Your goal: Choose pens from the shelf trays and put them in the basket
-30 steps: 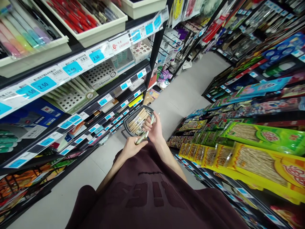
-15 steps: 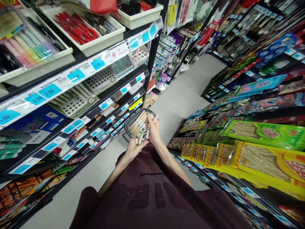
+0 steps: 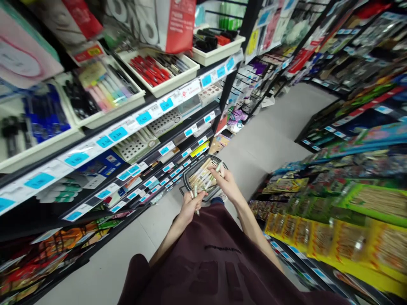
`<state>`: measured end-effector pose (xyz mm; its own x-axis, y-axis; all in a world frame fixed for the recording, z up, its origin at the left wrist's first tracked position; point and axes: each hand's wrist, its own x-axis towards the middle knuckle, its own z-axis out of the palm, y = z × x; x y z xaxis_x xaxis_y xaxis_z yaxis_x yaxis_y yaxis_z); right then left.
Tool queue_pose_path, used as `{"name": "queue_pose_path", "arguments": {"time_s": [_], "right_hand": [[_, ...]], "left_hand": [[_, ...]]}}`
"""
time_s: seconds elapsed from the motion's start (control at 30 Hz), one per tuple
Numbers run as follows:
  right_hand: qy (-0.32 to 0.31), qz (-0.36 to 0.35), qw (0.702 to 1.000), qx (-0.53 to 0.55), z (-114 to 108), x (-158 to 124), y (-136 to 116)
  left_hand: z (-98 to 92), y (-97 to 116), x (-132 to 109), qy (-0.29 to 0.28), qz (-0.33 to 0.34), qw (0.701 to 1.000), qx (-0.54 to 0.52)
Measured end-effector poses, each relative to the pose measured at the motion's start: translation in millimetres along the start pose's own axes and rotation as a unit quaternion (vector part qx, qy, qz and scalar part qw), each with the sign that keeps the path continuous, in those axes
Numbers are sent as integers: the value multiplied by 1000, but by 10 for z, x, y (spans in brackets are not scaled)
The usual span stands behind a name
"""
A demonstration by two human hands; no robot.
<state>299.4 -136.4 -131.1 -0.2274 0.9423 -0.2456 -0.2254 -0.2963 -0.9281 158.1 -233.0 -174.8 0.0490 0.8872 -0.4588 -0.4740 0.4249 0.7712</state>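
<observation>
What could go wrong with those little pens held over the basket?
The left hand holds several thin pens at once, so one might slip out and roll under the shelves. The right hand pinches another above the basket; dropped badly, it could miss and hit the floor.

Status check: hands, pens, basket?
Left hand gripping several pens. Right hand holds single pen over basket. Basket holds packs; nothing between.
</observation>
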Motion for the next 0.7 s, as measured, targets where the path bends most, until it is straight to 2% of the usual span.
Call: {"name": "queue_pose_path", "arguments": {"time_s": [0.1, 0.17, 0.37, 0.53, 0.63, 0.7], "right_hand": [[-26, -65, 981, -179, -22, 13, 15], [-45, -65, 971, -224, -5, 20, 18], [-75, -96, 959, -256, 143, 67, -52], [-76, -129, 954, -259, 236, 104, -93], [-64, -149, 955, -249, 392, 118, -122], [-70, -172, 950, -249, 573, 138, -175]], "left_hand": [[-114, 36, -18, 53, 41, 998, 17], [-202, 74, -38, 81, 60, 995, 26], [-428, 166, -79, 142, 75, 987, 4], [-541, 165, -121, 167, 87, 982, -13], [-594, 143, -157, 182, 91, 979, -14], [-627, 137, -177, 199, 95, 975, -14]]}}
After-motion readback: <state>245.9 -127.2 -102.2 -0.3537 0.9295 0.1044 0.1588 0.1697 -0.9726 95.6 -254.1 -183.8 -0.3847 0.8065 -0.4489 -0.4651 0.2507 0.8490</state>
